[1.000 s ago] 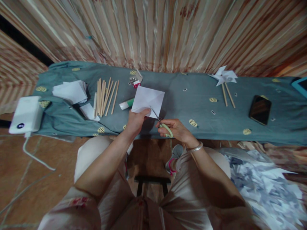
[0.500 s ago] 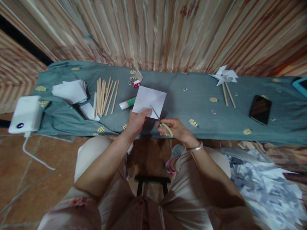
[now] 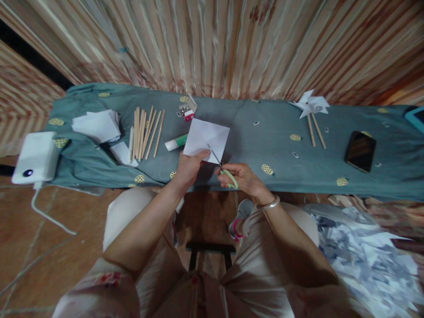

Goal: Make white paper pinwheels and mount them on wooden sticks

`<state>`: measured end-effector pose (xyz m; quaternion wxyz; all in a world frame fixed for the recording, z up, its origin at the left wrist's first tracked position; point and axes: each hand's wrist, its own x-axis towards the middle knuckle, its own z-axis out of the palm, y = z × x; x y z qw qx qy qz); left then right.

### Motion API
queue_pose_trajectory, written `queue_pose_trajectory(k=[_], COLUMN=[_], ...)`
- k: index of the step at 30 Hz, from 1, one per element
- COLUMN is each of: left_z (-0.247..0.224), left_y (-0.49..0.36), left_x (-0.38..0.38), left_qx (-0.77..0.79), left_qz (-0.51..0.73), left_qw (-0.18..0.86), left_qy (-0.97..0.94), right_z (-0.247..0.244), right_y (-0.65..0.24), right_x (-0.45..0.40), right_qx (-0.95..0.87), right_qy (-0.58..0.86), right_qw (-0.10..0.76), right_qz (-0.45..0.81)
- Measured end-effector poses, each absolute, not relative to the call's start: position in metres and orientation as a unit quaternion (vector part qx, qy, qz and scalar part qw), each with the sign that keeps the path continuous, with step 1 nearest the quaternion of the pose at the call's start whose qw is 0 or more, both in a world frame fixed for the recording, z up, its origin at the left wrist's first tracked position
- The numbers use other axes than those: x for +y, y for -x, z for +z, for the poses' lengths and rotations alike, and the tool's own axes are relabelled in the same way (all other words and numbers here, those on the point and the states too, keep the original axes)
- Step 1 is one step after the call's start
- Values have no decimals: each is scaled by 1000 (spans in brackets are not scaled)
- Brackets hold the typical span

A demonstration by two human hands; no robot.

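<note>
A square sheet of white paper [image 3: 208, 136] with faint creases is pinched at its lower left edge by my left hand [image 3: 191, 168], thumb on top. My right hand [image 3: 241, 178] is closed round the green-handled scissors [image 3: 229, 176]. The scissors' blades reach in from the paper's lower right corner toward its middle. Just left of the paper lies a green and white glue stick [image 3: 176, 142], partly covered by it. Behind the paper stands an opened small red and white box [image 3: 189, 114] with shiny metal pieces, too small to name.
Several wooden sticks [image 3: 145, 134] and a stack of white paper [image 3: 96, 126] lie to the left, by a white power bank [image 3: 35, 157]. Paper pinwheels [image 3: 310, 105] on sticks and a phone [image 3: 360, 151] lie right. Paper scraps [image 3: 374, 265] fill a bag below.
Hardly anything differs. Both hands, the paper and the scissors keep nearly the same place, with the blades still in the paper's lower right part.
</note>
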<state>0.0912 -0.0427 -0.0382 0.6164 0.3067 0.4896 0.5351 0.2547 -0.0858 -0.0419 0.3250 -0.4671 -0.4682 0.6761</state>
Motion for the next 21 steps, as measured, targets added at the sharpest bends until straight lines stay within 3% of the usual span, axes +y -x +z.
queue_pose_trajectory(k=[21], left_z=[-40], left_y=[-92], left_x=[-41], left_qx=[476], left_qz=[553], left_qw=[617], left_qy=[-294], right_z=[-49], right_y=[-254], right_x=[-85], right_qx=[-468], right_qy=[457], right_qw=[348], right_qz=[672])
